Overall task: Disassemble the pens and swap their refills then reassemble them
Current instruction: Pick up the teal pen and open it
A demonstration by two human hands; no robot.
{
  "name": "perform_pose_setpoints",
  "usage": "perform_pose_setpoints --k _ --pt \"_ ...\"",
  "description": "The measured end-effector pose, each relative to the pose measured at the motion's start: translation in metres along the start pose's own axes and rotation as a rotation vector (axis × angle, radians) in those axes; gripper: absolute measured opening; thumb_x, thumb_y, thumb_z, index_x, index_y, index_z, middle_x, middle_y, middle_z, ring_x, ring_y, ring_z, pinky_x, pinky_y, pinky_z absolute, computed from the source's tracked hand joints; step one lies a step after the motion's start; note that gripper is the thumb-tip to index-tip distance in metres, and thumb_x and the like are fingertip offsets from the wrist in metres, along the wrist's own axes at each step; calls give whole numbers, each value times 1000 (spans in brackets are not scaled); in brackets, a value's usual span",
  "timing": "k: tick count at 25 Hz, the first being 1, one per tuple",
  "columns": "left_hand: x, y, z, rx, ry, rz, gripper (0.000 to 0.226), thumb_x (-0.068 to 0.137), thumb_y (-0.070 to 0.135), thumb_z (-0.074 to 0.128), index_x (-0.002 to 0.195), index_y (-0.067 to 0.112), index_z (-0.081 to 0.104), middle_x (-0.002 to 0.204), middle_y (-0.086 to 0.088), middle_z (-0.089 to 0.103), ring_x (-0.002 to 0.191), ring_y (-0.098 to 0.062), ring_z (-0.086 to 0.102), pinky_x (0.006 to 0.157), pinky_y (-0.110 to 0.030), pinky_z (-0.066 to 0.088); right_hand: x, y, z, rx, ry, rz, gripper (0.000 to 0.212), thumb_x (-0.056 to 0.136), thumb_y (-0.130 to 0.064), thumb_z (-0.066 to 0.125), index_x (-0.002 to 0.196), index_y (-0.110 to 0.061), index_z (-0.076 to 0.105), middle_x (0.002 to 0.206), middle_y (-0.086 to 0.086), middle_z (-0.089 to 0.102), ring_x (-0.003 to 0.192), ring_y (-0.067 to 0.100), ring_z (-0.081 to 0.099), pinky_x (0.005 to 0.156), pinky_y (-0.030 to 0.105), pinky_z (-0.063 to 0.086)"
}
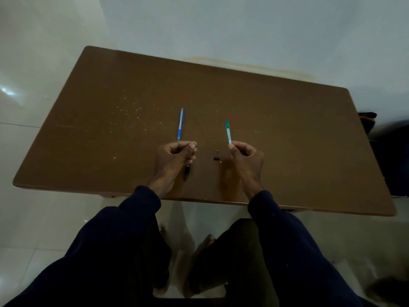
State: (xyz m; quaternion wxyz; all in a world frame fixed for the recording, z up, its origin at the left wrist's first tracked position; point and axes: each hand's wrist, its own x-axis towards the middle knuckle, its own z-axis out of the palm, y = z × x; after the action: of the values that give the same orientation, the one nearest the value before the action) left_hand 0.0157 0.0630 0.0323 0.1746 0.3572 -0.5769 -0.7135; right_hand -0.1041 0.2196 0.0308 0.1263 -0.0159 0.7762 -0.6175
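Blue pen barrel (180,124): slender, near end pinched at fingertips, far end pointing away across table, near-upright in frame.
Green pen barrel (228,132): teal cap end farthest, pale clear section nearer, near end pinched, leaning slightly left.
Dark pen part (187,173): black, tapered, projecting from below same grip as blue barrel, toward near table edge.
Small dark parts (216,155): two loose pieces on tabletop between both barrels; identity indistinct.

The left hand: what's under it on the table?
A dark pen piece sticks out from under the left hand toward the near table edge, and the blue pen extends beyond it. Whatever the curled fingers pinch is hidden.
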Motion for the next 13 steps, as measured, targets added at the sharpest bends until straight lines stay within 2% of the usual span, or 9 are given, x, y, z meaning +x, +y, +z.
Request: perform_pose_setpoints --k 5,7,10,13 --pt "-11 10 7 23 -67 61 23 88 26 77 108 15 78 97 1 80 90 -17 74 79 -30 62 -32 -14 -9 107 -96 51 17 91 -12 75 108 -8 74 101 5 77 88 10 73 75 21 59" --pt "-15 12 10 49 -86 81 26 88 27 77 112 16 77 103 5 79 97 -11 73 81 -28 61 -44 -20 -6 120 -146 73 20 90 -14 76 108 -6 74 101 7 77 90 14 73 78 24 59" --pt "-21 16 11 61 -90 90 19 88 25 77 107 22 78 98 17 78 94 3 71 78 -21 60 -60 -24 0 105 -210 73 16 88 -19 78 103 -12 76 101 3 78 91 13 72 72 21 58" --pt "-26 17 8 66 -117 104 14 86 22 78 100 24 79 91 22 77 91 6 70 73 -14 57 -71 -25 6 95 -232 26 12 87 -21 79 99 -17 77 97 0 79 85 6 71 67 16 54"
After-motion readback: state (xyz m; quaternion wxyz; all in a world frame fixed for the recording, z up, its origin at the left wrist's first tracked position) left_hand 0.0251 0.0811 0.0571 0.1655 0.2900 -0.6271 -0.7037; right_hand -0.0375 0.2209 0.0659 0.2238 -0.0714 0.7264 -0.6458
